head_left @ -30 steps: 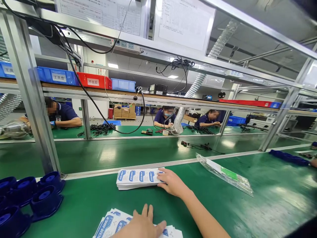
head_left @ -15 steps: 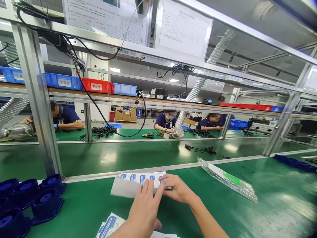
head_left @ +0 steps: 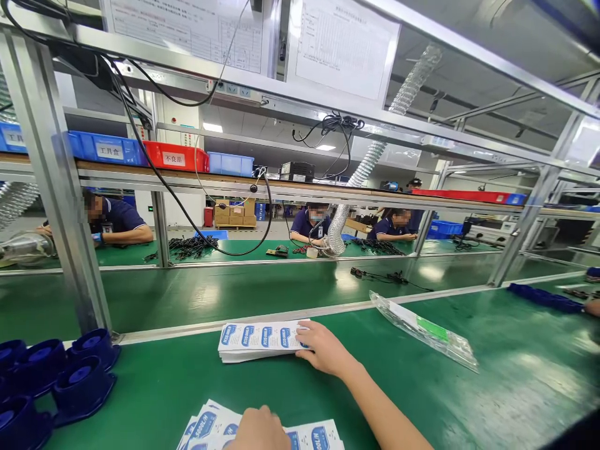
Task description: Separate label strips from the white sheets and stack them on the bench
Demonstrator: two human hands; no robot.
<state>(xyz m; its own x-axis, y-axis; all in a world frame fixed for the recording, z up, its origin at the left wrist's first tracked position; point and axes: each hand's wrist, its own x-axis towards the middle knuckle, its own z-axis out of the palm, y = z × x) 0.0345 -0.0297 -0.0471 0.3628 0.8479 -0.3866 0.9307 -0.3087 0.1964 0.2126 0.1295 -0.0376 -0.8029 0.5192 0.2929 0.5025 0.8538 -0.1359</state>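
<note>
A neat stack of label sheets (head_left: 262,337), printed with blue-and-white labels, lies on the green bench. My right hand (head_left: 323,350) grips its right end, fingers over the top and thumb at the near edge. Closer to me, a looser, fanned pile of label sheets (head_left: 321,434) lies at the bottom of the view, with "5000L/H" legible on some. My left hand (head_left: 262,430) is over this near pile, knuckles up. Its fingertips are hidden beneath the hand, so I cannot see whether it pinches a sheet.
Several dark blue plastic parts (head_left: 79,381) stand at the left. A clear plastic bag (head_left: 424,331) with a green-and-white insert lies to the right. A metal frame post (head_left: 60,187) rises at the left. Co-workers sit across the bench. At the right edge shows another person's hand (head_left: 593,307).
My left hand has moved from the far stack down to the near pile. The sheet that was folded up on the far stack now lies flat. My right hand stays at the stack's right end.
</note>
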